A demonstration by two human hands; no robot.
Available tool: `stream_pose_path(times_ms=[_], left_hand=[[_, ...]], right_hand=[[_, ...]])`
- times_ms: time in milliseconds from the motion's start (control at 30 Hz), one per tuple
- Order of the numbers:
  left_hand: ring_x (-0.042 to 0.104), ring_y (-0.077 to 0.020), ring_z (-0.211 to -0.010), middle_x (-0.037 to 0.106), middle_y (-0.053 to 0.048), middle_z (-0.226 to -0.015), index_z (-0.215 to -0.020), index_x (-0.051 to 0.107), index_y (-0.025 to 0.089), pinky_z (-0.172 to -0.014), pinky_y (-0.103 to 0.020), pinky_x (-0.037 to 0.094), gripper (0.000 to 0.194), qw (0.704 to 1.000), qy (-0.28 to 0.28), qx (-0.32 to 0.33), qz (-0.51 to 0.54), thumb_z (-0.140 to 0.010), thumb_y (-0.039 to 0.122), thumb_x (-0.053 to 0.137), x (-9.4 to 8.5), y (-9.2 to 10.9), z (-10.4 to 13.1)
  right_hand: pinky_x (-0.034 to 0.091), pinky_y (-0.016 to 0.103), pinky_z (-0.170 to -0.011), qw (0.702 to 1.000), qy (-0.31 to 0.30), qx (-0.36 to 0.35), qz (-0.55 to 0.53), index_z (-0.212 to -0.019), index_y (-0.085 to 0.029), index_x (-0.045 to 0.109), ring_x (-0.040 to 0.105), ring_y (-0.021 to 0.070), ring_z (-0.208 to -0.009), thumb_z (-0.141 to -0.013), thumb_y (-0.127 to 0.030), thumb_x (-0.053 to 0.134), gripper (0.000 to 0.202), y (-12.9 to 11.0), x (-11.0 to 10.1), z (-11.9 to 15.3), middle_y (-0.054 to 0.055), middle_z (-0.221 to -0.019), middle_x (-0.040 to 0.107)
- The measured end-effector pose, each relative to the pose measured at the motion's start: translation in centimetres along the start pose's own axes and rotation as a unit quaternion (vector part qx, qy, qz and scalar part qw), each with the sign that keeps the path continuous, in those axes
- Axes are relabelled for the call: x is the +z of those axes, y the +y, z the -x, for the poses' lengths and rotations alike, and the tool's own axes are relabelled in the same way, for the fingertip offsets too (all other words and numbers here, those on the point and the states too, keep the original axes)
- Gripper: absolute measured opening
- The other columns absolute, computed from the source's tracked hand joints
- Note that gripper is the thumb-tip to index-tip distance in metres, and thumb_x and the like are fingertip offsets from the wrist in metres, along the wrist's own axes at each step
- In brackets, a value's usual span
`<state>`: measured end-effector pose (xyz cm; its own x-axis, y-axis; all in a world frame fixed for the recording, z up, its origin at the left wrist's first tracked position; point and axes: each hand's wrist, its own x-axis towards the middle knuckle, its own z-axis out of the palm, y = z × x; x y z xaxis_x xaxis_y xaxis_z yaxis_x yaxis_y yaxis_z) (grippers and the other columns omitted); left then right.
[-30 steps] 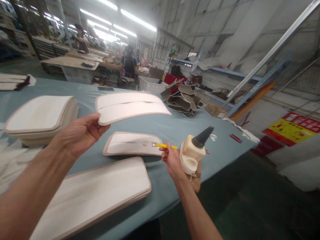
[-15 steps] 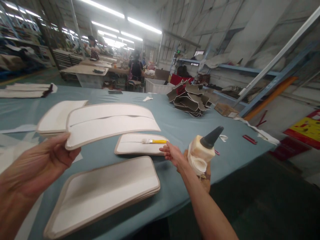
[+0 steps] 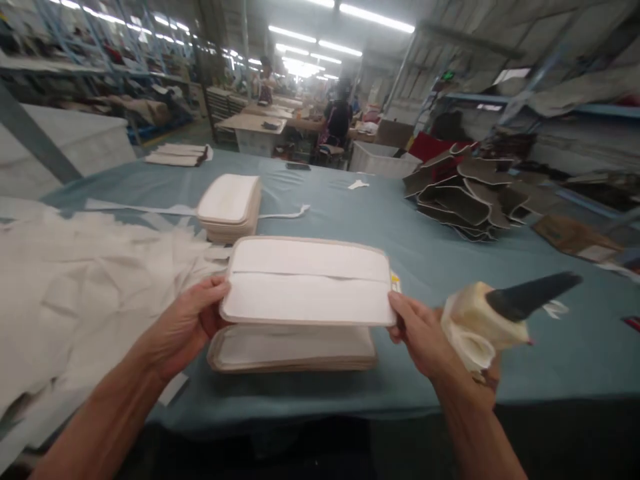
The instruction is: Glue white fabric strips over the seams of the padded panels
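White panel: held between both hands above the table, its lower edge overlapping the panel stack in my view; I cannot tell whether the two touch. The left hand pinches the left end between thumb and fingers; the right hand pinches the lower right corner likewise.

Handling: I judge the panel light, thin and semi-stiff, with some flex along its lengthwise slit. The matte face should not be slippery. I would grip the beige-edged short ends, clear of the slit, and apply even tension so that it does not gape.

A yellow item shows behind the right end, too little visible for me to identify.

Surroundings: a second stack sits beyond, to the left; pale fabric pieces lie left of the left hand; a cream container with a black cone is beside the right hand. Farther out lie grey-brown sheets.
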<state>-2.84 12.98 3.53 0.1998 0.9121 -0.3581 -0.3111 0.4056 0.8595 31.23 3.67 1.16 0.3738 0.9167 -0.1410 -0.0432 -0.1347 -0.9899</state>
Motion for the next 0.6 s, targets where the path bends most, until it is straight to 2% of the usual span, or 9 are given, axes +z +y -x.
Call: stream_pose_path(times_ms=[100, 167, 267, 333, 400, 500, 600], left_hand=[[0.056, -0.0096, -0.056, 0.065, 0.004, -0.065, -0.082, 0.07, 0.015, -0.049, -0.018, 0.052, 0.047, 0.998, 0.046, -0.002, -0.053, -0.055, 0.042, 0.097, -1.9, -1.5, 1.7], [0.053, -0.0097, -0.054, 0.063, 0.004, -0.061, -0.083, 0.071, 0.016, -0.047, -0.018, 0.045, 0.048, 0.993, 0.071, 0.0, -0.091, -0.057, 0.048, 0.095, -2.6, -2.5, 2.6], [0.055, -0.0132, -0.057, 0.066, 0.002, -0.063, -0.083, 0.071, 0.018, -0.05, -0.022, 0.041, 0.046, 0.975, 0.094, 0.031, -0.197, -0.066, 0.06, 0.084, -3.4, -3.8, 3.2], [0.06, -0.0178, -0.065, 0.07, -0.001, -0.07, -0.083, 0.071, 0.02, -0.057, -0.026, 0.045, 0.047, 0.955, 0.104, 0.055, -0.271, -0.071, 0.065, 0.074, -3.8, -4.5, 3.1], [0.063, -0.0211, -0.07, 0.072, -0.003, -0.073, -0.083, 0.071, 0.021, -0.063, -0.03, 0.047, 0.047, 0.937, 0.116, 0.067, -0.324, -0.073, 0.066, 0.067, -4.3, -5.1, 2.8], [0.063, -0.0223, -0.071, 0.07, -0.002, -0.073, -0.087, 0.072, 0.022, -0.065, -0.032, 0.046, 0.046, 0.911, 0.128, 0.067, -0.386, -0.077, 0.066, 0.061, -4.8, -6.0, 2.4], [0.063, -0.0223, -0.07, 0.067, -0.001, -0.071, -0.091, 0.072, 0.023, -0.065, -0.033, 0.045, 0.048, 0.901, 0.123, 0.06, -0.411, -0.083, 0.067, 0.056, -4.9, -6.5, 2.2]], right_hand=[[0.034, 0.023, -0.044, 0.989, 0.006, 0.012, 0.145, -0.064, -0.021, 0.059, 0.039, 0.0115, -0.047, -0.077, -0.079, 0.072, 0.06, 2.0, -0.3, 1.7, -0.005, -0.047, 0.042], [0.044, 0.027, -0.053, 0.974, 0.023, -0.009, 0.223, -0.073, -0.021, 0.07, 0.053, 0.0179, -0.056, -0.08, -0.076, 0.066, 0.056, 3.1, -0.3, 2.4, -0.001, -0.051, 0.052], [0.055, 0.035, -0.07, 0.947, 0.063, -0.028, 0.312, -0.097, -0.018, 0.081, 0.069, 0.0287, -0.077, -0.082, -0.076, 0.057, 0.065, 4.5, -0.1, 2.8, 0.007, -0.074, 0.074], [0.056, 0.038, -0.073, 0.932, 0.082, -0.013, 0.352, -0.108, -0.015, 0.082, 0.073, 0.0321, -0.083, -0.081, -0.077, 0.053, 0.074, 5.3, 0.0, 2.8, 0.012, -0.09, 0.081], [0.057, 0.039, -0.073, 0.922, 0.086, -0.002, 0.378, -0.114, -0.014, 0.082, 0.075, 0.034, -0.086, -0.08, -0.079, 0.051, 0.079, 5.7, 0.1, 2.7, 0.015, -0.097, 0.082], [0.056, 0.04, -0.073, 0.909, 0.078, 0.011, 0.408, -0.12, -0.015, 0.081, 0.076, 0.0352, -0.087, -0.079, -0.08, 0.049, 0.083, 6.1, -0.1, 2.8, 0.014, -0.09, 0.082], [0.056, 0.041, -0.072, 0.896, 0.085, 0.026, 0.436, -0.125, -0.016, 0.079, 0.076, 0.0361, -0.086, -0.08, -0.082, 0.047, 0.086, 6.4, -0.9, 2.8, 0.013, -0.082, 0.08]])
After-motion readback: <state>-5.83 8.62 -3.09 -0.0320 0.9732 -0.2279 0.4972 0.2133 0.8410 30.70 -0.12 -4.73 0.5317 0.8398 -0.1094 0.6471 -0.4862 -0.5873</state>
